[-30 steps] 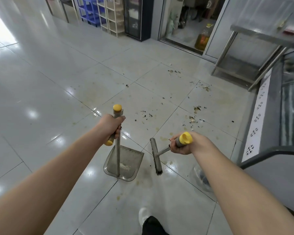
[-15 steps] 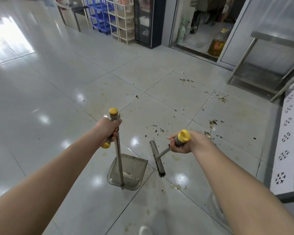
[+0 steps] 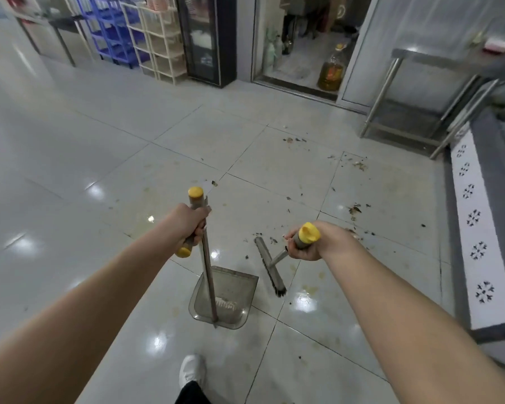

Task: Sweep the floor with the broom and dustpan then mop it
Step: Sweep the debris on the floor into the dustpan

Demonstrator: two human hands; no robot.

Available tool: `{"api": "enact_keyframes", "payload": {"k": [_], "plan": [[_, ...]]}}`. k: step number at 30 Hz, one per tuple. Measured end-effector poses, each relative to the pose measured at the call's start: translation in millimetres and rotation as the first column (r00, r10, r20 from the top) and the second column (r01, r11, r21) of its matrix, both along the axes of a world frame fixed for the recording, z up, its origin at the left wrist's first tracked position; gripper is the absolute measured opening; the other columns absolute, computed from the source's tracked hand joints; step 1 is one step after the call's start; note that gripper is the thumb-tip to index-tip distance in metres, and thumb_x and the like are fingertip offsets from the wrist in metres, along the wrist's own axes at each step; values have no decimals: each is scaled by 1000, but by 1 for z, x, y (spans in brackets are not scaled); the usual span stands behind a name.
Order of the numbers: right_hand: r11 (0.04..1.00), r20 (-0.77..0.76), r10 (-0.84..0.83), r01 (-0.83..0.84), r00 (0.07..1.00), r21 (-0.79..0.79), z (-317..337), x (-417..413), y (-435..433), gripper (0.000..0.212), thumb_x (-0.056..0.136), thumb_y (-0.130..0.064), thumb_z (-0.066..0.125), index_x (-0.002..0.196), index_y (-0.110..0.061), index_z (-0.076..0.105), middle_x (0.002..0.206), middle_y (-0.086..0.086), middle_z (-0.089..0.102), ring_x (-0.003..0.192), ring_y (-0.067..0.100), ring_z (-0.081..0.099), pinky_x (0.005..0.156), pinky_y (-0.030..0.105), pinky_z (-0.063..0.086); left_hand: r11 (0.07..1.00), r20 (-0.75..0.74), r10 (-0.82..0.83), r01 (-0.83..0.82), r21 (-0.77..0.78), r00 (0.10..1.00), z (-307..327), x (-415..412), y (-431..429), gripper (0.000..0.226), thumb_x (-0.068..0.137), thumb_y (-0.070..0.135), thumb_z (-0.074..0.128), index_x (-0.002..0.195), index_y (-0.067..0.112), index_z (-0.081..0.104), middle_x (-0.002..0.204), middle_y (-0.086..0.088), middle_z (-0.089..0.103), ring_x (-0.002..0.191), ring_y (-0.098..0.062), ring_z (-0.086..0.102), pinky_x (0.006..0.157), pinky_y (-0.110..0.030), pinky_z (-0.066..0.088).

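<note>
Head view: broom (image 3: pixel 268 265) at centre frame, its head just right of the dustpan (image 3: pixel 236 293), not touching. Right hand (image 3: pixel 312 243) grip clenched round the broom's yellow-capped handle. Left hand (image 3: pixel 187 224) grip clenched round the dustpan's upright handle. Dustpan's contact with the tiled floor (image 3: pixel 99 170) unclear. Debris (image 3: pixel 354 209) scattered toward right of centre. White shoe (image 3: pixel 191 370) bottom centre.
</note>
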State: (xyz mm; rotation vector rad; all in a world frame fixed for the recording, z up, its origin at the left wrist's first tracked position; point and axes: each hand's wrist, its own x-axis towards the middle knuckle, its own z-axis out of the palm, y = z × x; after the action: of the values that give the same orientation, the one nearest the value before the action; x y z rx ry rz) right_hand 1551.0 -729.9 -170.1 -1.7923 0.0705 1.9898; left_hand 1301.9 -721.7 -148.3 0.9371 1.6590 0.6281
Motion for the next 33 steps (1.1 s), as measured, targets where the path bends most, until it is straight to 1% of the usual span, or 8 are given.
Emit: {"api": "enact_keyframes", "payload": {"k": [4, 10, 13, 16, 21, 25, 30, 33], "plan": [[984, 6, -134, 132, 991, 121, -3, -35, 34, 25, 94, -1, 48, 69, -3, 45, 39, 7, 45, 25, 18, 44, 34, 20, 47, 993, 43, -120, 120, 0, 992, 1, -33, 58, 43, 93, 23, 55, 56, 8, 39, 32, 1, 36, 26, -11, 33, 33, -13, 32], [937, -58, -290, 296, 955, 189, -2, -60, 89, 24, 95, 1, 43, 72, -4, 44, 61, 7, 42, 48, 15, 45, 34, 18, 46, 978, 53, -206, 207, -1, 977, 3, -64, 141, 41, 93, 24, 55, 58, 8, 40, 38, -1, 38, 29, -12, 34, 35, -15, 33], [920, -89, -327, 338, 941, 196, -6, -66, 114, 24, 95, 0, 41, 72, -5, 44, 60, 7, 42, 39, 16, 46, 34, 19, 47, 978, 57, -206, 207, -2, 977, 2, -72, 177, 41, 93, 22, 55, 58, 8, 40, 40, -2, 37, 27, -12, 34, 33, -14, 33], [931, -64, -301, 308, 951, 198, -9, -68, 148, 26, 95, 2, 42, 70, -4, 45, 51, 6, 45, 29, 16, 46, 34, 19, 47, 976, 54, -219, 219, -5, 974, 1, -78, 214, 41, 93, 23, 55, 58, 8, 40, 40, -1, 37, 27, -11, 34, 34, -14, 33], [962, -25, -222, 223, 975, 157, -18, -60, 225, 26, 91, 4, 49, 68, -6, 42, 50, 6, 44, 29, 16, 45, 35, 20, 48, 966, 1, -257, 257, -37, 966, -8, -80, 284, 40, 92, 24, 56, 59, 9, 41, 40, -1, 38, 30, -12, 35, 34, -16, 34], [955, -75, -242, 251, 967, 158, -33, -45, 305, 24, 92, 3, 47, 70, -6, 41, 61, 6, 40, 29, 19, 46, 35, 22, 48, 965, -34, -257, 254, -59, 966, -16, -71, 354, 37, 91, 23, 58, 61, 8, 43, 46, -4, 39, 31, -12, 36, 36, -16, 33], [985, -77, -127, 135, 989, 107, -48, -12, 392, 18, 91, -1, 48, 74, -4, 42, 68, 9, 38, 31, 19, 47, 32, 20, 46, 957, -69, -287, 283, -69, 955, -11, -45, 438, 39, 92, 24, 57, 60, 6, 43, 34, 1, 39, 28, -12, 34, 33, -15, 32], [983, -114, -153, 163, 982, 88, -48, 6, 441, 16, 91, -2, 48, 77, -3, 42, 67, 11, 39, 32, 20, 48, 33, 20, 47, 951, -68, -306, 302, -63, 950, -8, -26, 485, 40, 92, 25, 57, 60, 7, 43, 34, 2, 39, 27, -11, 34, 34, -14, 32]]}}
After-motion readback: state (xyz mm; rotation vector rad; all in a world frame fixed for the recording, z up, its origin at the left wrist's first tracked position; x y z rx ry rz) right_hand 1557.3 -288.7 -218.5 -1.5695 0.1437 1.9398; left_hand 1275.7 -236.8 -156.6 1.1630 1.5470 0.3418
